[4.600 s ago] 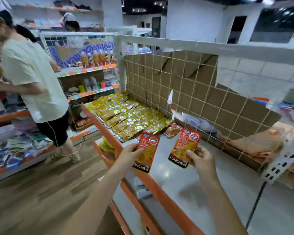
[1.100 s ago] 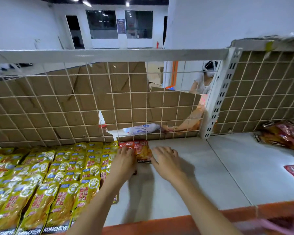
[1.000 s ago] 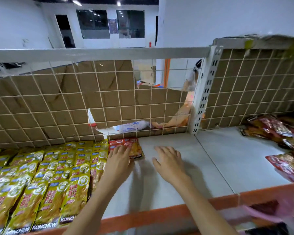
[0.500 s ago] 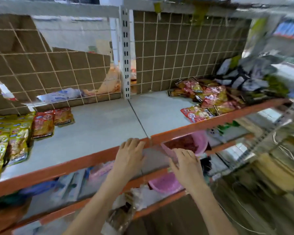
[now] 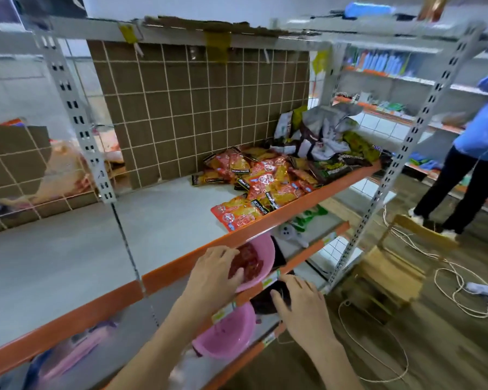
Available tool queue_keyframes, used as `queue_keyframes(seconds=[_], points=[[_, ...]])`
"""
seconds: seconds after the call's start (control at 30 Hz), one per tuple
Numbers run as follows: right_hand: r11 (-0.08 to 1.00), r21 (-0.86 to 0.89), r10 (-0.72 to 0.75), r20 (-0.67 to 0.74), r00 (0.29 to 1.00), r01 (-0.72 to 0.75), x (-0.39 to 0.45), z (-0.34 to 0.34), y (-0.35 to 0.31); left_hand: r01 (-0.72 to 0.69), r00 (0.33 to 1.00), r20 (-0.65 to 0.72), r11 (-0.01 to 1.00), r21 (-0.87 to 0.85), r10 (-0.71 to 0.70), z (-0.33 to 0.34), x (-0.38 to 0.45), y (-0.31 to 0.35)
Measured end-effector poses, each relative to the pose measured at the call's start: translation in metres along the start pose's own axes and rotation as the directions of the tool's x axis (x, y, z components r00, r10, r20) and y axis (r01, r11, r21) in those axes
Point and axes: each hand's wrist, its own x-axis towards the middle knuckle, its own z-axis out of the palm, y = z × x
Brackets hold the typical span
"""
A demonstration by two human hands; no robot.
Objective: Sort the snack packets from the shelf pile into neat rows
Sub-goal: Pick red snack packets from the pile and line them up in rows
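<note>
Hands are hanging empty, fingers loosely spread: left hand [image 5: 214,274], right hand [image 5: 300,306], below the shelf [image 5: 141,229] edge, probably travelling toward the packet pile [image 5: 258,187] up ahead.

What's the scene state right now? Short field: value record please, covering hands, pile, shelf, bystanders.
left hand: empty, in front of the shelf edge
right hand: empty, lower, by the tier below
snack pile: loose red-orange packets, right end of the shelf, unsorted
shelf: grey board, orange front lip
pink bowl: on the tier below
bystander: blue top, standing at right
</note>
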Motion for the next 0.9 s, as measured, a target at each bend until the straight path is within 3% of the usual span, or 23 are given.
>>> queue_keyframes(seconds=[0.47,0.73,0.9], points=[[0.983,0.185,0.015,-0.052,0.999,-0.005,0.259,-0.049,0.055,0.221,0.971,-0.051,0.956,-0.191,-0.235,-0.001,0.249,-0.025],[0.965,0.255,0.07,-0.031,0.997,-0.06,0.406,-0.05,0.045,0.376,0.927,0.005,0.927,-0.002,-0.376,0.005,0.338,-0.044],[0.983,0.096,0.135,0.191,0.972,-0.155,0.479,-0.036,0.033,0.472,0.874,0.042,0.867,0.159,-0.484,0.022,0.364,-0.047]])
